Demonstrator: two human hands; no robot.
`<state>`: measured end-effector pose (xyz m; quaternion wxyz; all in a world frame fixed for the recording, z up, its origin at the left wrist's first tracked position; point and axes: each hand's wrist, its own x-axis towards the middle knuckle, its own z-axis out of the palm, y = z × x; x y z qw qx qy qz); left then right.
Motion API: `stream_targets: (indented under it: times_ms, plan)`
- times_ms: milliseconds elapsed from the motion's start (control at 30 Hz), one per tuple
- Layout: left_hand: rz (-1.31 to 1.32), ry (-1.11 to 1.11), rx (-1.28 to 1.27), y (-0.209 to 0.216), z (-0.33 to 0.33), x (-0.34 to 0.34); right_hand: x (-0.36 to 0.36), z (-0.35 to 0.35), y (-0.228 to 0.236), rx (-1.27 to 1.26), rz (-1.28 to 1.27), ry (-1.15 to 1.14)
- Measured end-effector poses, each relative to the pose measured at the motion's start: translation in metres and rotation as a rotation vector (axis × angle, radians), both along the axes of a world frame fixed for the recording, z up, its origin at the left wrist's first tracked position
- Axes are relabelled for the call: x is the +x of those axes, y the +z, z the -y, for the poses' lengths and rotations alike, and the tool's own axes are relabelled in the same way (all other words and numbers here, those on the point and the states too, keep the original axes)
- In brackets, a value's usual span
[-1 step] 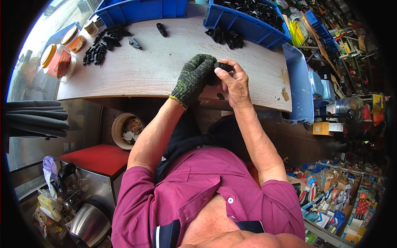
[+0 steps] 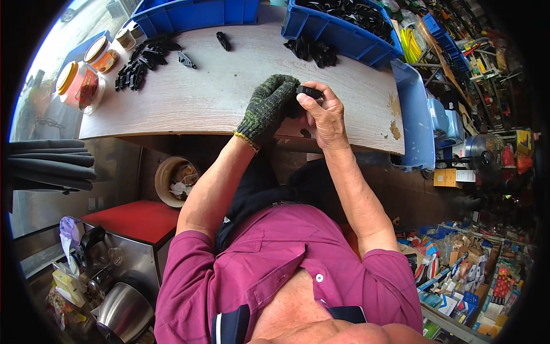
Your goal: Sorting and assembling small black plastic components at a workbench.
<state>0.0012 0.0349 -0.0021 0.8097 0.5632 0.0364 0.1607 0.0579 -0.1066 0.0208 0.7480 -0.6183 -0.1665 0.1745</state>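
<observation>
A small black part (image 2: 310, 92), its exact kind unclear, is pinched between the thumb and fingers of my bare right hand (image 2: 326, 113) above the table's near edge. Close against its left side is my left hand (image 2: 269, 106), in a dark green knitted glove with the fingers curled in. What the glove grips, if anything, is hidden. On the tabletop (image 2: 189, 106), a pile of black plastic pieces (image 2: 137, 67) lies at the left. One lone black piece (image 2: 223, 41) and a part with a silvery face (image 2: 187, 60) lie apart from it. More black pieces (image 2: 312, 51) are heaped at the far right.
Blue crates stand at the back, one at the left (image 2: 195, 14) and one full of black parts (image 2: 344, 31). Lidded jars (image 2: 77, 83) line the table's left end. Below are a waste bin (image 2: 166, 183) and a red-topped cabinet (image 2: 134, 221). Crowded shelves (image 2: 475, 275) fill the right.
</observation>
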Motion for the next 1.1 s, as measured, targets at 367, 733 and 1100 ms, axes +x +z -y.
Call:
stream_targets:
  times_ms: [367,733,1100]
  plan:
    - [-0.123,-0.020,-0.176,0.010,0.004,0.001,0.015,0.013,0.001,0.079,-0.052,-0.061]
    - [-0.042,0.404,1.340,0.019,-0.062,0.100,0.121,0.138,0.030,0.084,-0.129,-0.928]
    - [0.000,0.291,1.639,0.007,-0.049,0.121,0.098,0.105,-0.005,-0.001,-0.203,-0.641]
